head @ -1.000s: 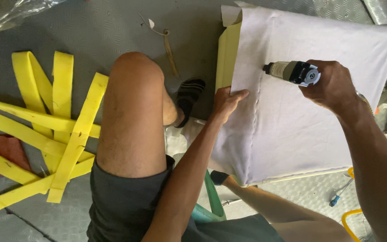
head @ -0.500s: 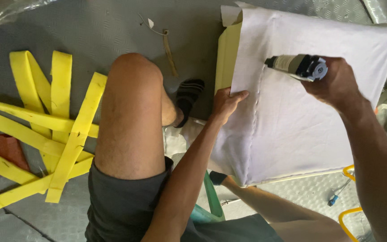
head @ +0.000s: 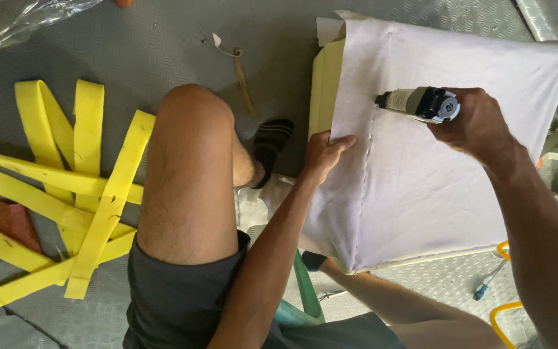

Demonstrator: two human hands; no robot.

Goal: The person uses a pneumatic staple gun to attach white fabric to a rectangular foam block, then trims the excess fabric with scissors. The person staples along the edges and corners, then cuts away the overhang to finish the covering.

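A large cushion covered in white fabric (head: 434, 187) stands on the grey floor in front of me, with pale yellow foam (head: 326, 81) showing along its left edge. My left hand (head: 324, 154) presses flat on the fabric near that left edge, beside a line of staples. My right hand (head: 476, 123) grips a staple gun (head: 418, 103) whose nose points left and touches the fabric at the top of the staple line.
Several yellow foam strips (head: 66, 194) lie crossed on the floor at the left. My bare knee (head: 192, 168) and a black striped sandal (head: 272, 145) sit between them and the cushion. A wooden stick (head: 243, 81) lies above. A blue-handled screwdriver (head: 485, 287) and a yellow hose (head: 505, 310) are at lower right.
My right hand has moved the staple gun slightly up along the staple line. My left hand has stayed pressed on the fabric.
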